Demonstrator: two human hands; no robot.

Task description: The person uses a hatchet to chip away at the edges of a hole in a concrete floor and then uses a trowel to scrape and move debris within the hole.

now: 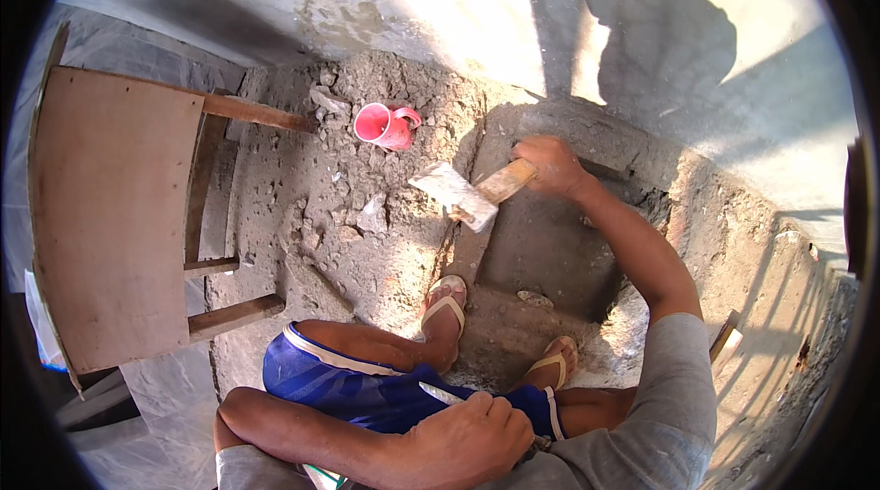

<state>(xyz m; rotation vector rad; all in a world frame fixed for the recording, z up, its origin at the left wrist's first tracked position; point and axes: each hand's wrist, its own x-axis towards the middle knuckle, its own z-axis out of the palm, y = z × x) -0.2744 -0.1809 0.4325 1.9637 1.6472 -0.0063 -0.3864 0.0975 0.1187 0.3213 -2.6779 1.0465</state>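
My right hand (550,165) is closed round the wooden handle of a hammer (456,195), reached out over a square recess (550,252) in the rough floor. The hammer's head is pale and crusted and looks slightly blurred. Close to my lap, my left hand (472,442) is closed round a chisel (440,393). Its narrow grey end sticks out past the fingers toward the upper left, above my blue shorts; the rest is mostly hidden in the fist. Hammer and chisel are well apart.
A pink mug (385,126) lies on the rubble by the wall. Broken chunks (372,214) are strewn to its near side. At the left stands a wooden panel (119,215) with legs. My sandalled feet (445,307) are at the recess's near left. A sunlit wall (440,4) rises behind.
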